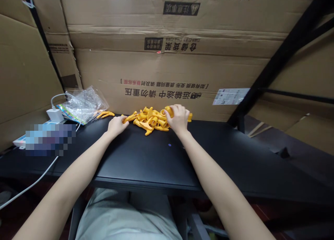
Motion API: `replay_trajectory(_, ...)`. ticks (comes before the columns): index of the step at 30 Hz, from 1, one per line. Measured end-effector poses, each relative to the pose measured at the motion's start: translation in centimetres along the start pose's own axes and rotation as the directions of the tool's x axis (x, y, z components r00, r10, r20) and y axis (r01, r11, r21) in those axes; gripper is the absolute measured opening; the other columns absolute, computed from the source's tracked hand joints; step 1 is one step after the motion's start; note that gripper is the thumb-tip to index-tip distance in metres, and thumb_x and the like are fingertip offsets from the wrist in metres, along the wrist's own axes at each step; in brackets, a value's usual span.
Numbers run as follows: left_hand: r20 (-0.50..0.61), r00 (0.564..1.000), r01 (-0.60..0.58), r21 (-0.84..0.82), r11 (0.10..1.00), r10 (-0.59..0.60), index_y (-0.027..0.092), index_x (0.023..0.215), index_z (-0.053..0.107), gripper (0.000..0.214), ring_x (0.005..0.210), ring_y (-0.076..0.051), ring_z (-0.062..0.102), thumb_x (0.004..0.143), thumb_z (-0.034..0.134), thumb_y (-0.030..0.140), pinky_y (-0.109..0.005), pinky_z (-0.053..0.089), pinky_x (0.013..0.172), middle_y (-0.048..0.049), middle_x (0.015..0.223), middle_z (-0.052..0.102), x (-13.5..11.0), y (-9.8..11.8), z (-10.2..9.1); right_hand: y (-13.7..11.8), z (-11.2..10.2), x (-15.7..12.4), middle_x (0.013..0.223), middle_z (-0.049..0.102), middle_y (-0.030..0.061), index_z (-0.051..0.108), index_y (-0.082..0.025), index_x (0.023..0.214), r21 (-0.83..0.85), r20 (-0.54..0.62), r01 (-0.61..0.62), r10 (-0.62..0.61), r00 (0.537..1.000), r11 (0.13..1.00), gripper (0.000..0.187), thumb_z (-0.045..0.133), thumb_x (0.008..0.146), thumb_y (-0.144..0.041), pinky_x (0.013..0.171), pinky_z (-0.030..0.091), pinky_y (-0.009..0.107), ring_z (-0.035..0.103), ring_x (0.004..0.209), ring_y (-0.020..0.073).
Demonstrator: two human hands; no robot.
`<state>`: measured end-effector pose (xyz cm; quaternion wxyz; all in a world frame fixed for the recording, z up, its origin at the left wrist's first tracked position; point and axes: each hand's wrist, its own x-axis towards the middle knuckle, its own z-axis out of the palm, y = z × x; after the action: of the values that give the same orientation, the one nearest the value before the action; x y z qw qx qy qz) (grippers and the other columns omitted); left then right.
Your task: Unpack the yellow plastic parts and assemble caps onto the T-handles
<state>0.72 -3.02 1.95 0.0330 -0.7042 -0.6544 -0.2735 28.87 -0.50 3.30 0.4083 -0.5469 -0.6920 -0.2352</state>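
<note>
A heap of yellow-orange plastic pieces, some hollow and tube-shaped and others curved like branches, lies against the cardboard at the back of the black table. My left hand is at the heap's left end, its fingers closed on a yellow plastic piece. At the right end, my right hand curls over a yellow tube-shaped piece, gripping it between thumb and fingers. More yellow shows beyond the right fingers, partly hidden by them.
A crumpled clear plastic bag lies at the back left, with separate yellow pieces beside it. A white charger with a cable sits on a power strip. Cardboard walls the back of the black table.
</note>
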Motion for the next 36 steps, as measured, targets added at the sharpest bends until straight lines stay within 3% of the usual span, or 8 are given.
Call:
replay_trajectory(5, -0.044, 0.998, 0.045, -0.018, 0.999, -0.046, 0.022, 0.106, 0.07, 0.032, 0.092, -0.024, 0.066, 0.081, 0.049, 0.019, -0.031, 0.049, 0.081, -0.0081, 0.095, 0.073, 0.4, -1.4, 0.2, 5.2, 1.1, -0.9, 0.106, 0.063, 0.0165, 0.063, -0.014, 0.106, -0.029, 0.024, -0.416, 0.417, 0.909, 0.909, 0.035, 0.045, 0.088, -0.039, 0.088, 0.033, 0.045, 0.05, 0.103, 0.0313)
replay_trajectory(13, -0.101, 0.986, 0.088, -0.375, 0.923, -0.135, 0.021, 0.106, 0.067, 0.036, 0.092, -0.02, 0.065, 0.075, 0.05, 0.011, -0.032, 0.049, 0.086, -0.006, 0.096, 0.071, 1.2, -2.9, 1.3, 10.5, 3.5, -3.1, 0.101, 0.07, 0.0104, 0.069, -0.021, 0.098, -0.067, 0.256, -0.798, 0.784, 0.566, 0.598, 0.026, 0.058, 0.077, -0.032, 0.093, 0.036, 0.047, 0.057, 0.104, 0.0289)
replay_trajectory(18, 0.076, 0.934, 0.24, -0.857, 0.455, -0.349, 0.019, 0.113, 0.059, 0.05, 0.087, -0.015, 0.066, 0.066, 0.05, 0.005, -0.029, 0.054, 0.076, -0.0058, 0.101, 0.067, 1.9, -2.6, 1.5, 10.9, 4.0, -3.1, 0.106, 0.069, 0.0097, 0.07, -0.022, 0.082, -0.098, 0.255, -0.801, 0.793, 0.553, 0.59, 0.015, 0.058, 0.074, -0.026, 0.093, 0.039, 0.046, 0.059, 0.107, 0.0289)
replay_trajectory(21, 0.227, 0.882, 0.31, -0.939, 0.147, -0.413, 0.023, 0.113, 0.056, 0.049, 0.086, -0.015, 0.067, 0.068, 0.048, 0.004, -0.03, 0.056, 0.073, -0.0058, 0.105, 0.063, 2.0, -2.1, 0.9, 10.5, 4.0, -3.0, 0.106, 0.07, 0.0094, 0.07, -0.022, 0.079, -0.104, 0.312, -0.768, 0.754, 0.579, 0.633, 0.013, 0.059, 0.075, -0.027, 0.092, 0.041, 0.043, 0.061, 0.107, 0.0283)
replay_trajectory(24, 0.273, 0.834, 0.316, -0.949, 0.01, -0.48, 0.023, 0.11, 0.054, 0.04, 0.078, -0.012, 0.067, 0.074, 0.045, 0.006, -0.03, 0.057, 0.07, -0.0052, 0.1, 0.061, 2.2, -1.9, 0.3, 10.0, 3.9, -3.1, 0.106, 0.071, 0.0092, 0.07, -0.021, 0.081, -0.119, 0.407, -0.712, 0.688, 0.6, 0.692, 0.014, 0.059, 0.076, -0.028, 0.095, 0.041, 0.043, 0.061, 0.109, 0.0281)
replay_trajectory(27, 0.184, 0.812, 0.279, -0.956, 0.092, -0.554, 0.021, 0.107, 0.055, 0.038, 0.063, -0.008, 0.063, 0.073, 0.047, 0.005, -0.025, 0.055, 0.06, -0.0033, 0.096, 0.06, 2.8, -2.1, 0.1, 9.8, 3.7, -3.2, 0.109, 0.07, 0.0086, 0.071, -0.021, 0.086, -0.144, 0.443, -0.671, 0.654, 0.613, 0.727, 0.016, 0.057, 0.079, -0.027, 0.097, 0.04, 0.044, 0.06, 0.111, 0.0276)
replay_trajectory(31, 0.042, 0.847, 0.278, -0.884, 0.376, -0.529, 0.017, 0.103, 0.06, 0.041, 0.058, -0.008, 0.061, 0.066, 0.049, 0.003, -0.022, 0.051, 0.053, -0.005, 0.096, 0.062, 4.1, -3.6, 0.3, 9.8, 3.9, -3.2, 0.111, 0.069, 0.0071, 0.071, -0.022, 0.088, -0.164, 0.449, -0.633, 0.628, 0.635, 0.757, 0.018, 0.055, 0.08, -0.026, 0.096, 0.04, 0.045, 0.059, 0.112, 0.0273)
replay_trajectory(36, -0.069, 0.923, 0.278, -0.558, 0.782, -0.378, 0.012, 0.089, 0.07, 0.035, 0.084, -0.022, 0.067, 0.062, 0.049, 0.003, -0.035, 0.053, 0.082, -0.0112, 0.091, 0.07, 5.3, -6.1, 1.2, 9.9, 4.2, -3.3, 0.118, 0.067, 0.0043, 0.071, -0.026, 0.094, -0.132, 0.484, -0.568, 0.553, 0.679, 0.813, 0.023, 0.053, 0.08, -0.025, 0.097, 0.04, 0.045, 0.057, 0.115, 0.0261)
